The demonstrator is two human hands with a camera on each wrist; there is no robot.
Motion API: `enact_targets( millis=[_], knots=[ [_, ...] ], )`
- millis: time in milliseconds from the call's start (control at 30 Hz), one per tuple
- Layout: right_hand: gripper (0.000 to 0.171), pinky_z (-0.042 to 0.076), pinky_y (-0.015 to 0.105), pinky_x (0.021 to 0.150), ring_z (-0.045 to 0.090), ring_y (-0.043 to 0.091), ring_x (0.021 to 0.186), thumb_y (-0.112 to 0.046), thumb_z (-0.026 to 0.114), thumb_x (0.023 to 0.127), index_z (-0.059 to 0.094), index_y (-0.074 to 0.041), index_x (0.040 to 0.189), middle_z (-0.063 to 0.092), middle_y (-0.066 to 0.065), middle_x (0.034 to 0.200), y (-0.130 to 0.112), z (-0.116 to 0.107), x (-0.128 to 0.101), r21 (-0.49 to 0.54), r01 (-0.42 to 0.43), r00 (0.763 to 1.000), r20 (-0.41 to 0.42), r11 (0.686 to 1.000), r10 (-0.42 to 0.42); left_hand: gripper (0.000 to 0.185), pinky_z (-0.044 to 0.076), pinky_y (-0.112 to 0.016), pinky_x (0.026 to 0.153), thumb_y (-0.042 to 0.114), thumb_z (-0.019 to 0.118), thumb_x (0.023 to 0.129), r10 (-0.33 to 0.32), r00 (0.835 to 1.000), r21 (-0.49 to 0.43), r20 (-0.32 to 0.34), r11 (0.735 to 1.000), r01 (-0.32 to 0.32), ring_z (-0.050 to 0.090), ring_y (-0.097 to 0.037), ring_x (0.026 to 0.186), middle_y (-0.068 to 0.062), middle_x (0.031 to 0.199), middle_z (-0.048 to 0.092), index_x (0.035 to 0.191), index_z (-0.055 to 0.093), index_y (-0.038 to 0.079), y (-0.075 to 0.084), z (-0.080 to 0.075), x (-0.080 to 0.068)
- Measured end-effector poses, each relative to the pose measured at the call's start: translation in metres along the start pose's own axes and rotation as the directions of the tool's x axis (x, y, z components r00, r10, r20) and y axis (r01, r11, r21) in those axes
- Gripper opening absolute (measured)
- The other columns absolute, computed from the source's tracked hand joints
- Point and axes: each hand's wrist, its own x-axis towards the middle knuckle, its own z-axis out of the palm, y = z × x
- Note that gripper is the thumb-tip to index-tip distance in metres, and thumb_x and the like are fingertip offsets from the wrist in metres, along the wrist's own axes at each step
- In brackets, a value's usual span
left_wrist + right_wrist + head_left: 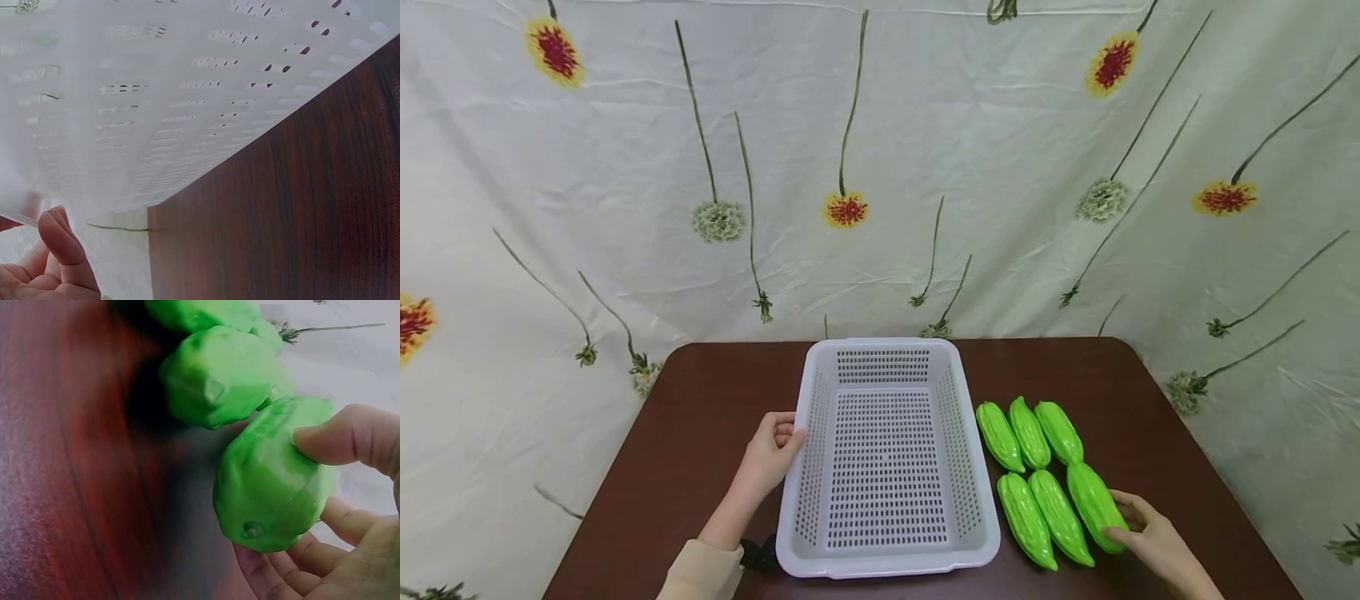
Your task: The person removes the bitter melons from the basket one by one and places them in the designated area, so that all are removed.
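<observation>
My left hand point(769, 454) pinches the left rim of a pale grey plastic basket point(980, 475), thumb on top and fingers beneath. The left wrist view shows the basket's slotted side point(156, 112) close up, with the fingers point(65, 250) at its edge. At the right, my right hand point(1153, 537) holds a bright green bitter melon point(1092, 504), the nearest right of a group. In the right wrist view the thumb lies on one side of this bitter melon point(275, 481) and fingers curl under the other. The basket's perforated floor holds nothing.
Several other bitter melons point(1028, 521) lie in two rows between the basket and my right hand. All rest on a dark brown wooden table point(715, 392). A white flower-printed cloth point(1000, 167) hangs behind. Something small and black point(758, 554) shows by my left wrist.
</observation>
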Motion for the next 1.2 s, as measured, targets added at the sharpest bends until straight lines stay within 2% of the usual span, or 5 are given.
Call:
enact_targets(
  millis=[233, 467, 767, 933, 1200],
  knots=[
    [0.073, 0.053, 0.04, 0.077, 0.062, 0.032, 0.104, -0.021, 0.07, 0.089, 0.034, 0.013, 0.143, 0.057, 0.029, 0.124, 0.004, 0.004, 0.004, -0.037, -0.008, 1.0, 0.003, 0.999, 0.008, 0.039, 0.057, -0.036, 0.072, 0.01, 0.06, 0.097, -0.004, 1.0, -0.004, -0.007, 1.0, 0.004, 0.063, -0.025, 0.09, -0.021, 0.109, 0.06, 0.13, 0.046, -0.005, -0.004, -0.002, -0.003],
    [0.074, 0.053, 0.041, 0.076, 0.063, 0.03, 0.099, -0.023, 0.072, 0.087, 0.037, 0.015, 0.139, 0.062, 0.024, 0.115, 0.009, 0.005, 0.005, -0.085, -0.005, 1.0, 0.005, 0.996, 0.005, 0.04, 0.057, -0.037, 0.072, 0.011, 0.06, 0.097, -0.016, 1.0, -0.01, -0.005, 1.0, 0.015, 0.062, -0.024, 0.09, -0.021, 0.109, 0.06, 0.131, 0.046, -0.005, -0.004, 0.0, -0.003],
    [0.085, 0.054, 0.046, 0.08, 0.059, 0.043, 0.108, -0.037, 0.074, 0.085, 0.037, 0.017, 0.139, 0.054, 0.036, 0.126, 0.012, 0.006, 0.007, -0.13, -0.027, 0.999, 0.02, 0.991, 0.03, 0.041, 0.056, -0.036, 0.072, 0.012, 0.06, 0.097, -0.013, 1.0, -0.012, 0.002, 1.0, 0.013, 0.062, -0.023, 0.089, -0.02, 0.109, 0.06, 0.132, 0.046, -0.004, -0.002, 0.002, -0.001],
    [0.088, 0.053, 0.047, 0.081, 0.055, 0.048, 0.112, -0.039, 0.073, 0.086, 0.034, 0.018, 0.14, 0.05, 0.039, 0.129, 0.014, 0.006, 0.008, -0.145, -0.035, 0.999, 0.025, 0.989, 0.039, 0.04, 0.056, -0.036, 0.072, 0.012, 0.059, 0.097, -0.009, 1.0, -0.018, 0.006, 1.0, 0.009, 0.061, -0.024, 0.09, -0.02, 0.109, 0.06, 0.132, 0.046, -0.004, -0.001, 0.002, 0.0],
    [0.091, 0.053, 0.047, 0.081, 0.054, 0.05, 0.113, -0.043, 0.073, 0.085, 0.034, 0.018, 0.139, 0.047, 0.04, 0.131, 0.014, 0.006, 0.008, -0.156, -0.035, 0.999, 0.009, 0.987, 0.037, 0.041, 0.055, -0.035, 0.072, 0.013, 0.06, 0.097, -0.01, 1.0, -0.018, 0.005, 1.0, 0.01, 0.061, -0.023, 0.089, -0.02, 0.108, 0.06, 0.131, 0.046, -0.004, -0.001, 0.002, 0.0]
  ],
)
